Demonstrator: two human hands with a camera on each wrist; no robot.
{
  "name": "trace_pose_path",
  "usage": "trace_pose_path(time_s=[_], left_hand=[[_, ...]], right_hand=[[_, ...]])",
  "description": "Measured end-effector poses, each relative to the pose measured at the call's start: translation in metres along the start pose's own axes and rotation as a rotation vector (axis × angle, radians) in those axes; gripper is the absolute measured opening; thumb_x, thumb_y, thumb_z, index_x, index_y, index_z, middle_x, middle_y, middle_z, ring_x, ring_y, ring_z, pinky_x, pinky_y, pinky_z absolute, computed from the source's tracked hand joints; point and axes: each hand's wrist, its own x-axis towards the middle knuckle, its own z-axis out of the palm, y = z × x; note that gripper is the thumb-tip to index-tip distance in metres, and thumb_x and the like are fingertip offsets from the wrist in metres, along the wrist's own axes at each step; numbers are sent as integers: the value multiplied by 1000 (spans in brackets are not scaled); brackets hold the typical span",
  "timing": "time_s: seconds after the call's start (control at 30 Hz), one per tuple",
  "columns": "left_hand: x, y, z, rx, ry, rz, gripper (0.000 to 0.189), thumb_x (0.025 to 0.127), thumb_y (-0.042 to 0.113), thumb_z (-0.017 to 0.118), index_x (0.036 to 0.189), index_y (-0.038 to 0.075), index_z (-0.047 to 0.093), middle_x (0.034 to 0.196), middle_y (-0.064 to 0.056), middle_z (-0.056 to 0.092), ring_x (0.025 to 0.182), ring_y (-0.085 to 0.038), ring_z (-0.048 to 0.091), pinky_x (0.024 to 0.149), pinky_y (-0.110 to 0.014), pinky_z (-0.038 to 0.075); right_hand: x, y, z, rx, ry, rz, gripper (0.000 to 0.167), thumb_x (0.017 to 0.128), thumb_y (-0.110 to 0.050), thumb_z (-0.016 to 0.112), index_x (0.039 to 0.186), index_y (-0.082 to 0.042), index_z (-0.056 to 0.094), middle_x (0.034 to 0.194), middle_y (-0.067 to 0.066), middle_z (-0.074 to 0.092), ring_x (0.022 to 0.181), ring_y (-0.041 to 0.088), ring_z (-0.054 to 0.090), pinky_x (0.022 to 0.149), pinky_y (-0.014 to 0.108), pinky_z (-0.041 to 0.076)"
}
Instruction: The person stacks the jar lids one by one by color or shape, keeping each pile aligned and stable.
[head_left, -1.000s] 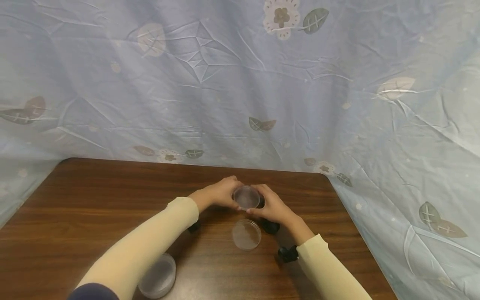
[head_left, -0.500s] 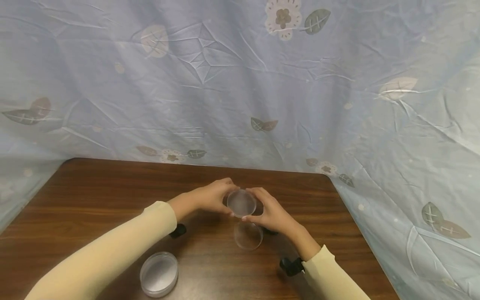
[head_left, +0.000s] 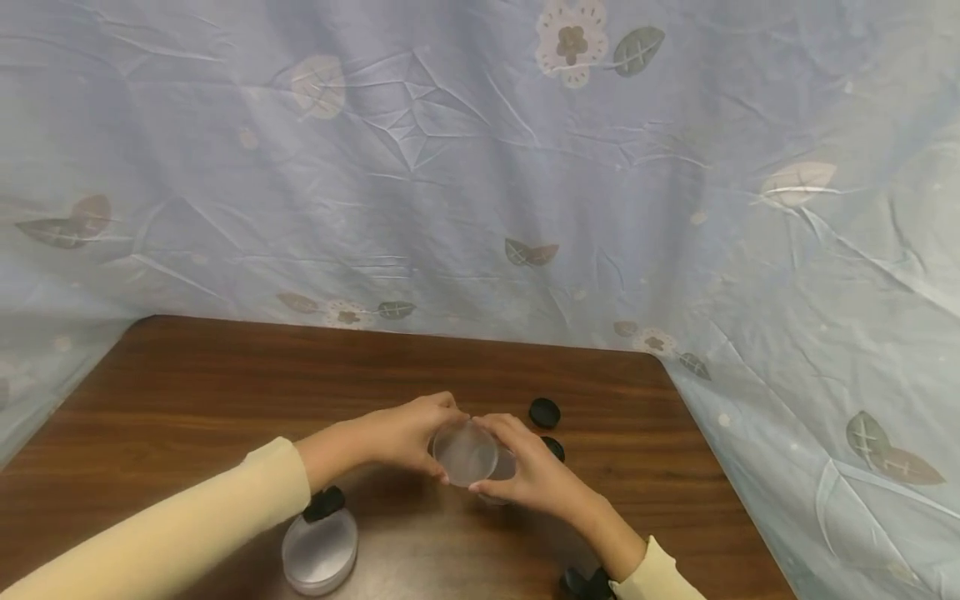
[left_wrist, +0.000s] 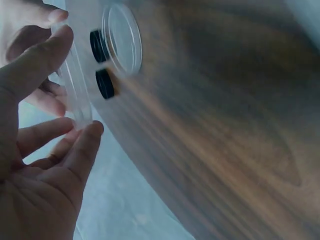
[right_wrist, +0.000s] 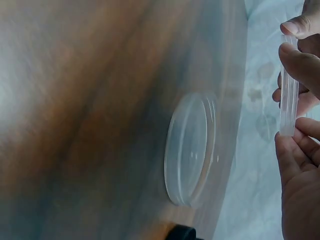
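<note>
Both hands hold a clear petri dish [head_left: 465,454] by its rim above the table. My left hand [head_left: 412,435] pinches its left side between thumb and fingers, and my right hand [head_left: 536,475] grips the right side. Seen edge-on in the right wrist view, the dish [right_wrist: 288,100] looks flat, with its stacked rims together. Under the right hand, a second clear round dish [right_wrist: 190,150] lies on the table; in the head view that hand partly hides it. Another petri dish [head_left: 320,552] sits at the front left, beneath the left wrist's black camera.
Two black round caps, a far cap [head_left: 544,412] and a nearer cap [head_left: 555,448], lie beyond the right hand. The brown wooden table [head_left: 247,375] ends at a patterned cloth [head_left: 450,167] hanging behind and at the sides.
Both hands have brought the held petri dish nearer to me and slightly left. The black caps have come into sight behind the right hand, while the dish on the table there is now more covered.
</note>
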Motion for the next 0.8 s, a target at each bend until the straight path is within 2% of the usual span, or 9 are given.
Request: trace_pose_path(time_s=[0.07,0.3,0.43,0.53,0.63,0.8], left_hand=[[-5,5,3,6,-11,-8,80,76,25,95,142,-3,59,122,-12,60,105,-21,61,89,-28,56],[-22,22,13,32,-28,-99,81,75,28,96,143,2,59,122,-7,59,106,-20,62,88,-31,58],[-30,30,18,63,-51,-133,84,73,29,97,143,2,59,133,-15,59,117,-29,66,94,-39,60],[-34,36,23,73,-75,-174,87,72,30,97,145,2,57,145,-23,56,130,-38,63,102,-47,58],[-37,41,27,78,-88,-206,90,71,30,98,146,2,56,152,-28,51,136,-44,58,106,-51,56],[-42,45,38,93,-78,-197,93,68,29,99,145,-2,55,152,-33,50,135,-45,59,106,-51,56]], right_hand=[[-4,-3,4,0,-7,4,83,86,-32,88,155,-12,46,149,7,55,132,28,59,108,44,55],[-16,-15,15,-8,-18,-10,84,87,-38,86,155,-11,46,151,5,55,133,28,57,109,39,54],[-23,-18,23,-10,-34,-13,84,87,-39,86,155,-11,46,150,4,55,133,25,56,109,35,54],[-27,-20,30,2,-57,16,85,88,-42,84,156,-12,45,151,3,53,135,22,55,110,36,53],[-31,-22,35,5,-75,39,85,88,-44,83,157,-12,44,153,4,52,136,22,56,112,38,53],[-39,-24,42,-34,-80,29,87,88,-46,83,157,-13,43,151,2,52,135,21,57,112,39,53]])
